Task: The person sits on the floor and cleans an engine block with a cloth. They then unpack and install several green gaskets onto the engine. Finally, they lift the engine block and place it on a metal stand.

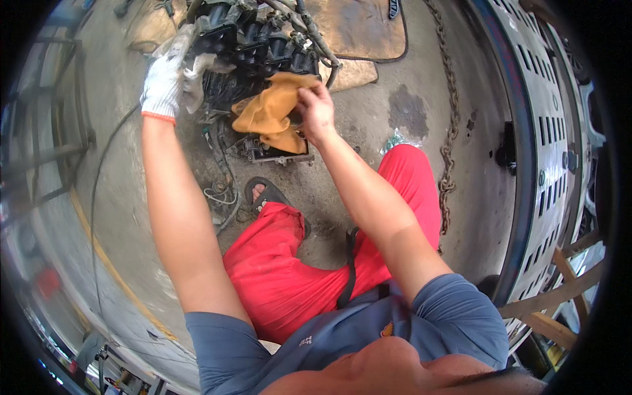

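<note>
A white knit glove with greyed fingers and an orange-red cuff covers my left hand [166,78]. Its fingers stretch out along the left side of a dark engine [253,49], the thumb apart from them. Crumpled greyish material [194,92] hangs beside the thumb; I cannot make out what it is. Bare, my right hand [317,113] pinches the right edge of an orange-yellow cloth [266,112]. The cloth drapes in folds over the near side of the engine and over an open metal housing [283,158], hiding part of both.
Loose cables [224,194] lie on the concrete left of my sandalled foot. Stained brown boards [355,29] lie behind the engine. A rusty chain [449,131] runs along the floor at right, beside a slotted metal frame [543,131]. Clear plastic [399,140] sits near my right knee.
</note>
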Motion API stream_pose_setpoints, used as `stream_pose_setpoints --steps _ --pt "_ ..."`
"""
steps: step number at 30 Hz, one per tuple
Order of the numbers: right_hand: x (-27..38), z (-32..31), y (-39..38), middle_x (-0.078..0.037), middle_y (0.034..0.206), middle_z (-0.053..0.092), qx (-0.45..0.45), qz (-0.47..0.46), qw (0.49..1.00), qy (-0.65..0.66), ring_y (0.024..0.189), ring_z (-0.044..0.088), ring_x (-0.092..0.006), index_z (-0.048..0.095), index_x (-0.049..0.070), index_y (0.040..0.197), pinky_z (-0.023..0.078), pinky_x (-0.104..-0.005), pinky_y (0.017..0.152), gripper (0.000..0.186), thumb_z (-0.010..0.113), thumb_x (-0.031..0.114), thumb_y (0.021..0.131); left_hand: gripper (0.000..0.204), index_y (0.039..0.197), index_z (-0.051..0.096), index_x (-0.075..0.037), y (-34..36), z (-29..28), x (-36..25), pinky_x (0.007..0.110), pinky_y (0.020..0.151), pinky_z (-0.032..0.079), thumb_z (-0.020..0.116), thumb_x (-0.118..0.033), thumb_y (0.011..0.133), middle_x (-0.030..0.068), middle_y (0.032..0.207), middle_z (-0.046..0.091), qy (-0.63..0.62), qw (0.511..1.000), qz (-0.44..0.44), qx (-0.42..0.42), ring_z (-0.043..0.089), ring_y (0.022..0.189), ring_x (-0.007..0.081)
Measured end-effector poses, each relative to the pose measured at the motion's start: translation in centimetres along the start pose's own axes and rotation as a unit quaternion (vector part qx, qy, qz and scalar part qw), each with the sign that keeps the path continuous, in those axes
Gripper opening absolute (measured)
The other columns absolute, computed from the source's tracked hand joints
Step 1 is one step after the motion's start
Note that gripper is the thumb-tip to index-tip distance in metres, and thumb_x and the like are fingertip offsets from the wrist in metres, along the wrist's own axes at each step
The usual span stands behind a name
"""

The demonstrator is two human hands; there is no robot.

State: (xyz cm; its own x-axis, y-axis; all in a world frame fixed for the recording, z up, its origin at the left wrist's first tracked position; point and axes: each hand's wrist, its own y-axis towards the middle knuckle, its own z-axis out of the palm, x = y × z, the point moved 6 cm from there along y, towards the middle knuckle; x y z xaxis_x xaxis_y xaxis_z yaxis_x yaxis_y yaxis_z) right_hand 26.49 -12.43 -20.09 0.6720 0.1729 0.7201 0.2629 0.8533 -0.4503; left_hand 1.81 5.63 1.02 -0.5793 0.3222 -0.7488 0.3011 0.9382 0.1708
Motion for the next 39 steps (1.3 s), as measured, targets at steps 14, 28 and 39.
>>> stream_pose_setpoints --steps 14,28,39 --pt "-4.2 4.9 -0.5 -0.019 0.099 0.074 0.009 -0.036 0.934 -0.355 0.093 0.07 -0.03 0.072 -0.002 0.109 0.055 -0.0396 0.088 0.028 0.067 0.013 0.086 0.049 0.151 0.056 -0.008 -1.5 0.4 -0.1 0.039 0.107 0.051 0.057 -0.018 0.103 0.0192 0.148 0.058 -0.1 0.98 -0.17 0.002 0.061 0.128 0.029" --pt "-0.9 2.1 1.0 -0.021 0.118 0.073 -0.328 -0.166 0.913 -0.179 0.112 0.069 -0.0367 0.06 -0.003 0.123 0.051 -0.0418 0.102 0.041 0.076 0.012 0.088 0.047 0.141 0.064 -0.004 -0.3 0.1 1.8 0.034 0.096 0.054 0.059 -0.034 0.105 0.0125 0.133 0.068 -0.103 0.993 -0.047 -0.017 0.067 0.116 0.0189" --pt "-0.8 1.0 -1.9 -0.025 0.116 0.073 0.009 -0.069 0.823 -0.563 0.108 0.07 -0.0419 0.07 -0.001 0.121 0.054 -0.0445 0.097 0.038 0.075 0.018 0.088 0.046 0.14 0.066 -0.007 -0.5 -0.4 0.7 0.035 0.086 0.054 0.055 -0.035 0.106 0.0116 0.128 0.069 0.011 0.999 0.011 -0.037 0.067 0.104 0.0201"
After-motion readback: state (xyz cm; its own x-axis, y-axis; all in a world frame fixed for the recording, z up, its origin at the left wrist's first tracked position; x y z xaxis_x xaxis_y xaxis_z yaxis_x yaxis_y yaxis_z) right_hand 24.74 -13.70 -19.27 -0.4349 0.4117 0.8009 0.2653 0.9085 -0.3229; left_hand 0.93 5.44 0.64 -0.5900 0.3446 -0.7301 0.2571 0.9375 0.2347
